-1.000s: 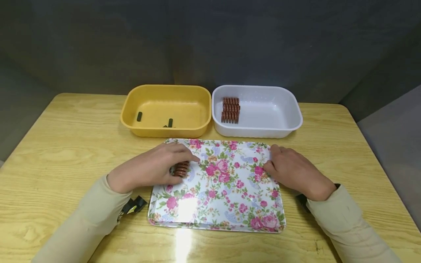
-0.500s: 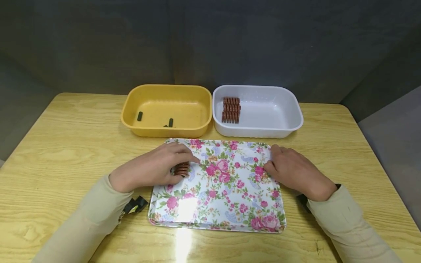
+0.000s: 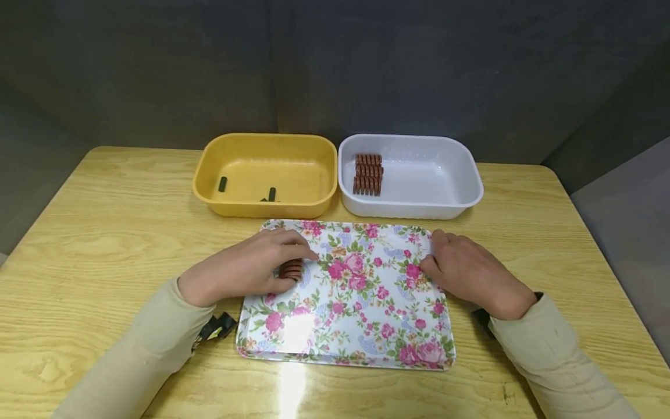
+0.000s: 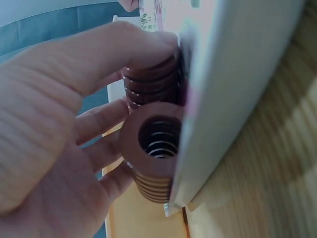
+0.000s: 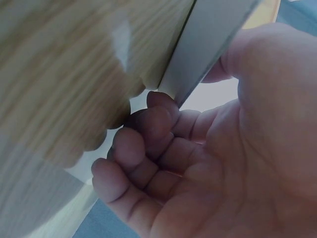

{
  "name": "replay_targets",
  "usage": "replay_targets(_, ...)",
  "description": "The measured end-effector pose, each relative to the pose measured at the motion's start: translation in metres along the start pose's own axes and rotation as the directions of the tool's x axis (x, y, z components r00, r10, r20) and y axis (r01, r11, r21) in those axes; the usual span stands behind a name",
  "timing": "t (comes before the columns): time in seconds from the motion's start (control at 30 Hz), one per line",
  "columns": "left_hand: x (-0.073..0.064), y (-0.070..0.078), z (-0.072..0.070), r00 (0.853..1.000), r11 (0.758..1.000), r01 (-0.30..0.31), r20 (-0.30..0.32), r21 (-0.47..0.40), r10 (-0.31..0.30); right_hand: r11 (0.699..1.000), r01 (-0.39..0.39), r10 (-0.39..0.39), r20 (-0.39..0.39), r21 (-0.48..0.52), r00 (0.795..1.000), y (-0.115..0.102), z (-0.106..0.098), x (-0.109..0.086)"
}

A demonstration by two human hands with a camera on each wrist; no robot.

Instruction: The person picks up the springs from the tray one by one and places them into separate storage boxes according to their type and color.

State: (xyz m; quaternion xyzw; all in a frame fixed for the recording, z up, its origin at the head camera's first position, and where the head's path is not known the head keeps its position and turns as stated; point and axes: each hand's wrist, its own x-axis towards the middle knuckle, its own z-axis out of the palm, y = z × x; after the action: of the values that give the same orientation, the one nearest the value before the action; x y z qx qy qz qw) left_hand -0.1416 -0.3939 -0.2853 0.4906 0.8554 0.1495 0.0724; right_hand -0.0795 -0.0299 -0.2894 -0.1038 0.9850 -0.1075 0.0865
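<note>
My left hand (image 3: 256,265) is at the left part of a white floral tray (image 3: 361,314), holding brown coil springs (image 3: 290,269). In the left wrist view, one spring (image 4: 151,82) lies under the thumb. A second spring (image 4: 132,144) shows its round open end toward the camera, fingertips against its side. The palm hides part of the springs from above. At the tray's right edge, my right hand (image 3: 468,270) grips the rim. Its thumb lies over the top, and the curled fingers (image 5: 130,148) are at the outer side, low over the table.
Behind the tray stands a yellow bin (image 3: 264,210) with several small dark green cylinders. Touching it on the right is a white bin (image 3: 413,210), where brown springs (image 3: 369,174) lie in rows at the left end. All rest on a wooden table (image 3: 131,233) before a dark curtain.
Almost nothing differs. The left hand has shifted very slightly to the right, still holding the springs; the right hand stays on the tray's edge.
</note>
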Motion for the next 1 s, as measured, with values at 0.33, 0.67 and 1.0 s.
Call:
replay_targets(0.33,-0.0002,-0.0004,0.0012,0.999,1.0,-0.027,-0.039,0.0,0.027,1.0,-0.002,0.002,0.005,-0.004,1.0,-0.0003,-0.0006,0.0011)
replay_targets(0.67,-0.0005,-0.001,0.0013,0.998,0.999,-0.034,-0.055,0.009,0.035,1.0,0.015,-0.015,-0.003,0.009,1.0,-0.0005,-0.0011,0.0002)
replay_targets(1.0,-0.001,0.0007,0.0003,0.999,1.0,0.002,-0.049,-0.005,-0.002,1.0,0.01,-0.01,0.0,0.005,1.0,-0.0006,-0.0011,0.0005)
